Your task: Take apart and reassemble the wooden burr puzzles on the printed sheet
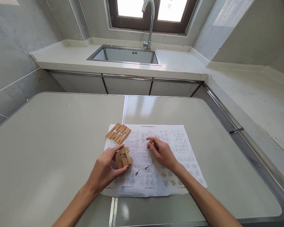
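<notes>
My left hand grips a small wooden interlocking puzzle made of notched blocks, with thumb and fingers on its two sides, over the left part of a printed sheet. My right hand rests over the middle of the sheet. Its index finger reaches out and the others bend loosely, with a gap between the fingertips and no object plainly in them. Flat wooden pieces with slots and numbers lie side by side at the sheet's upper left corner. Rows of small diagrams cover the paper; their text is too small to read.
Two small torn bits lie on the sheet between my hands. The folding table has a metal seam down its middle. Beyond it are a counter with a sink, a tap and a window; another counter runs along the right.
</notes>
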A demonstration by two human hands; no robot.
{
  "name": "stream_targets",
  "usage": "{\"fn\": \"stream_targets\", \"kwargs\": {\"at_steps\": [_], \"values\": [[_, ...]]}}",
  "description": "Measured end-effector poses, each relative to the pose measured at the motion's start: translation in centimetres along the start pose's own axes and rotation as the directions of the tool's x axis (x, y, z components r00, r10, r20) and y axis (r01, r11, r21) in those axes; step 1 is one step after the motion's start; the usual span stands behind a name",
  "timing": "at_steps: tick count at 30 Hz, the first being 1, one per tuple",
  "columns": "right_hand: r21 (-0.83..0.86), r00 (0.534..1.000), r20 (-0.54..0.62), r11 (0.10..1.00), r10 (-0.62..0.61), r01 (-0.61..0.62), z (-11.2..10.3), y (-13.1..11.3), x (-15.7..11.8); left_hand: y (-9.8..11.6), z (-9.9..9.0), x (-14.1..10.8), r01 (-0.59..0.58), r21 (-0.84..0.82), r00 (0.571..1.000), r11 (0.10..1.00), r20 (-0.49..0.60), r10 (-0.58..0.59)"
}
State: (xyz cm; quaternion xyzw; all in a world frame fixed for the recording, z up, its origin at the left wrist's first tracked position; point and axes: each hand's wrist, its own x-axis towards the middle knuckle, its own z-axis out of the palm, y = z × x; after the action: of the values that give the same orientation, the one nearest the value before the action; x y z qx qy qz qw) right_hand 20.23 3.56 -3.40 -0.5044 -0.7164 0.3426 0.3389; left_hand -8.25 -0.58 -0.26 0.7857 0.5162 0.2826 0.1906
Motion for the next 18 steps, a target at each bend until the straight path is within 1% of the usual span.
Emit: {"fn": "stream_targets", "kwargs": {"at_steps": [5, 9, 12, 14, 18], "values": [[-0.004, 1.0, 0.009, 1.0, -0.005, 0.005, 0.0, 0.1, -0.1, -1.1, -1.9, -1.8, 0.148, 0.106, 0.987, 0.983, -0.079, -0.14], [-0.007, 1.0, 0.002, 1.0, -0.004, 0.004, 0.0, 0.1, -0.2, -1.9, -2.7, -2.4, 0.291, 0.134, 0.95, 0.947, -0.156, -0.269], [-0.011, 1.0, 0.0, 1.0, -0.003, 0.003, 0.0, 0.1, -0.2, -2.0, -2.9, -2.2, 0.379, 0.138, 0.918, 0.915, -0.182, -0.353], [-0.014, 1.0, 0.001, 1.0, -0.001, 0.001, 0.0, 0.1, -0.2, -1.9, -2.7, -1.9, 0.418, 0.135, 0.9, 0.898, -0.194, -0.39], [-0.018, 1.0, 0.005, 1.0, 0.001, -0.001, 0.0, 0.2, -0.2, -1.6, -2.0, -1.2, 0.444, 0.168, 0.883, 0.88, -0.247, -0.398]]}}
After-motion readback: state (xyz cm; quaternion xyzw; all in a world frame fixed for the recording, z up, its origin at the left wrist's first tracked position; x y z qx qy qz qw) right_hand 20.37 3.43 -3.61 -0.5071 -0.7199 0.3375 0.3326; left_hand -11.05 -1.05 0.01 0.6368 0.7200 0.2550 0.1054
